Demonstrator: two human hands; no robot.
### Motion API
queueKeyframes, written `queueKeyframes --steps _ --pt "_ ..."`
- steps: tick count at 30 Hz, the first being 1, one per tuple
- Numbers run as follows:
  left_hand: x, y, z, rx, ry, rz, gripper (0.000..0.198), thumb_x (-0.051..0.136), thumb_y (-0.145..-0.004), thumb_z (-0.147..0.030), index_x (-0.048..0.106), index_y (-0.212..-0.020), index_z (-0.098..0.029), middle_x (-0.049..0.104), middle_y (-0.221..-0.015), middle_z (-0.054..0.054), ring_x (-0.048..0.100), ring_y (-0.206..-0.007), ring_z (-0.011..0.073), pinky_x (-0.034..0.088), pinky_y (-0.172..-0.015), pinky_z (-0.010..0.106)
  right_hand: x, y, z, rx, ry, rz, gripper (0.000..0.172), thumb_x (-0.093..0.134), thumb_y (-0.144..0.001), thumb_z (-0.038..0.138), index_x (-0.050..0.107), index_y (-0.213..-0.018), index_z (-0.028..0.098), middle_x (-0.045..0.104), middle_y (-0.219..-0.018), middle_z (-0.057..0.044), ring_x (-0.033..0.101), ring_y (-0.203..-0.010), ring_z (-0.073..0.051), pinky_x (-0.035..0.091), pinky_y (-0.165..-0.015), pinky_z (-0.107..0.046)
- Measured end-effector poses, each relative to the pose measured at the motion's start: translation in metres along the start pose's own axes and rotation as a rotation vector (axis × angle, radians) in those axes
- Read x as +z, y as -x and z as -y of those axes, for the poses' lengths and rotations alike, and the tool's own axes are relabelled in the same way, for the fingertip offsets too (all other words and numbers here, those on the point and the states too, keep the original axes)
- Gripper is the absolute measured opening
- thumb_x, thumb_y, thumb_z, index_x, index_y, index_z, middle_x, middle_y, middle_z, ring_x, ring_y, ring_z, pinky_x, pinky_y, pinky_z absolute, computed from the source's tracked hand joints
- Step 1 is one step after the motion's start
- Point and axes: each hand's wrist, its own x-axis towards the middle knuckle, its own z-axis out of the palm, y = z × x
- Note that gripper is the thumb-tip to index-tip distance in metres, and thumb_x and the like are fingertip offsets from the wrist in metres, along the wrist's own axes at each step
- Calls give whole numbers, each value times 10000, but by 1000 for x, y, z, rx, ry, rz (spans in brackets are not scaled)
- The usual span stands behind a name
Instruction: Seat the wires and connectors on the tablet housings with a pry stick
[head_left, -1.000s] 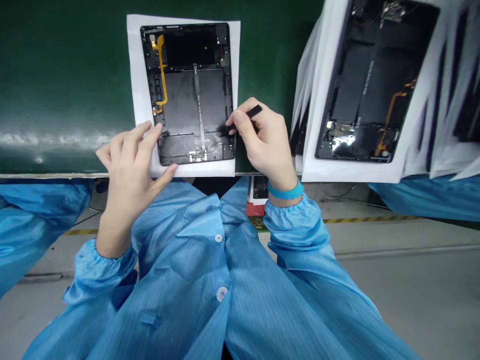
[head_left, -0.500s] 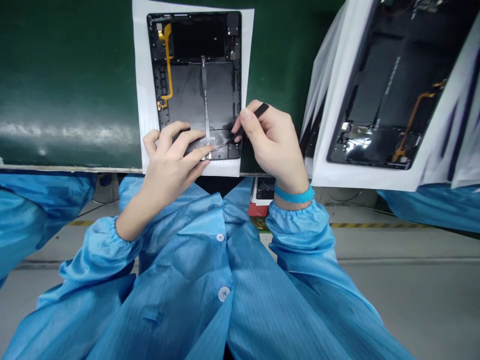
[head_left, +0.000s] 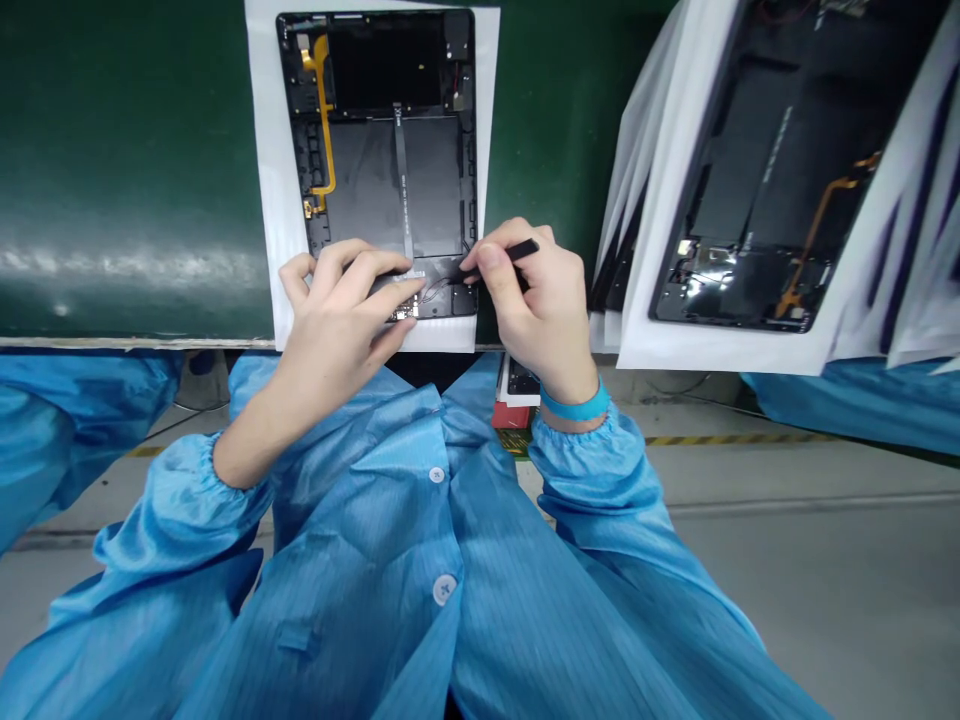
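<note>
A: Where's the black tablet housing?
B: On a white paper sheet, against a dark green panel.
A: And the grip?
B: The left hand lies open on its lower end, covering part of it. The right hand pinches a slim black spudger at the housing's lower edge.
A: Nearby?
B: A second black tablet housing, right of the first.
</note>
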Motion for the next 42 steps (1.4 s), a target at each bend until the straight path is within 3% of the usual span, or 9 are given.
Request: queueKeyframes --steps 5,9,13,21,28,34,42 --pt "-2 -2 0 12 -2 19 358 688 -1090 -342 767 -1439 -363 713 -1555 100 571 -1481 439 383 -1159 673 1 -11 3 16 23 -1 430 609 -1116 706 771 -942 348 771 -937 -19 739 -992 -298 501 -1261 -580" --pt "-4 -2 1 3 16 42 359 720 -1080 -355 767 -1435 -375 703 -1568 93 565 -1490 447 378 -1188 693 0 -25 -1 40 -3 108 484 663 -1061 765 737 -871 326 727 -811 1 739 -867 -269 517 -1263 -553" --pt "-2 -2 2 1 29 19 345 718 -1080 -362 774 -1417 -408 720 -1541 77 578 -1486 438 375 -1209 705 -2 -33 -3 59 -10 160 537 649 -1054 796 726 -829 314 637 -683 15 749 -863 -268 527 -1271 -547" --pt "2 1 4 30 -2 -2 263 657 -1129 -402 829 -1324 -442 741 -1520 67 601 -1458 422 391 -1151 733 -1 -33 -3 121 -99 94 566 720 -995 828 719 -783 303 624 -692 7 762 -898 -275 574 -1205 -546" --pt "4 2 5 35 9 7 279 635 -1141 -400 820 -1339 -468 741 -1535 59 608 -1470 420 392 -1144 764 -1 -3 1 93 -94 -79 519 598 -1105 757 783 -902 317 701 -837 -9 763 -1035 -286 511 -1279 -576" --pt "6 3 4 34 -6 -2 297 633 -1141 -384 805 -1360 -489 744 -1537 55 609 -1474 415 400 -1121 766 3 5 -2 57 -9 -64 478 573 -1123 726 802 -915 362 747 -846 -17 720 -1046 -298 489 -1285 -577" --pt "1 4 1 70 -86 -5 293 636 -1147 -350 785 -1379 -449 745 -1531 66 630 -1473 414 468 -1104 752 3 2 -8 -78 219 -48 566 395 -1199 677 766 -973 314 748 -865 -18 720 -996 -272 542 -1158 -538"
